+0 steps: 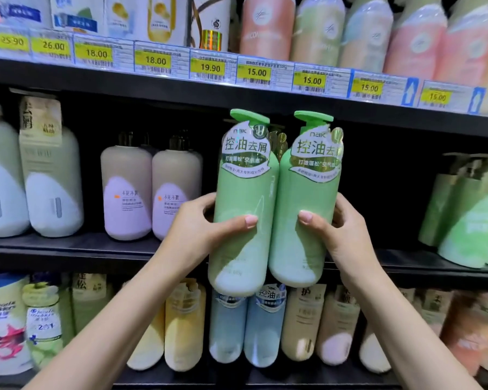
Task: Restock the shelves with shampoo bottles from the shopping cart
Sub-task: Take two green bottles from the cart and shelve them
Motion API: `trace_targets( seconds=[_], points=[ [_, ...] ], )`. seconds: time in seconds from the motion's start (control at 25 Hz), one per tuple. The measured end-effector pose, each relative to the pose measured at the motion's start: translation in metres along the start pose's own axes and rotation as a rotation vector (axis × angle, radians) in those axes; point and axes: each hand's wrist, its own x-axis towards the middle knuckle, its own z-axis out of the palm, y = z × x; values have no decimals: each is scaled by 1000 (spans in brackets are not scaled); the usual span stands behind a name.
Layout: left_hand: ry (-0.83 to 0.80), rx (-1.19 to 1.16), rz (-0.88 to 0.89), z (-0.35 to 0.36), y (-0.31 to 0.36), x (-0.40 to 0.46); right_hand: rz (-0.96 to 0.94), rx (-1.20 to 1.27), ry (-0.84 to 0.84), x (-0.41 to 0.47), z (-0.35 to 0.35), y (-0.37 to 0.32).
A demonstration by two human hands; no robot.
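The left hand [206, 229] and right hand [341, 229] each clasp an upright green shampoo bottle [244, 198], pressed side by side, the empty middle-shelf gap [383, 187] lying at twelve o'clock behind them.

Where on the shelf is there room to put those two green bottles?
The dark gap on the middle shelf, between the beige-and-lilac pump bottles and the pale green bottles at right, right behind the two green pump bottles. The upper and lower shelves are packed.
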Motion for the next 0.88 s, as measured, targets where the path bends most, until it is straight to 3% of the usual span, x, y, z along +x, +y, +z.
trace_targets(
  seconds=[0.48,0.88],
  points=[
    [64,-50,-209,4,0,22,191,-6,19,19,6,-2],
    [155,34,-183,6,-21,65,202,-22,47,57,16,29]
  ],
)
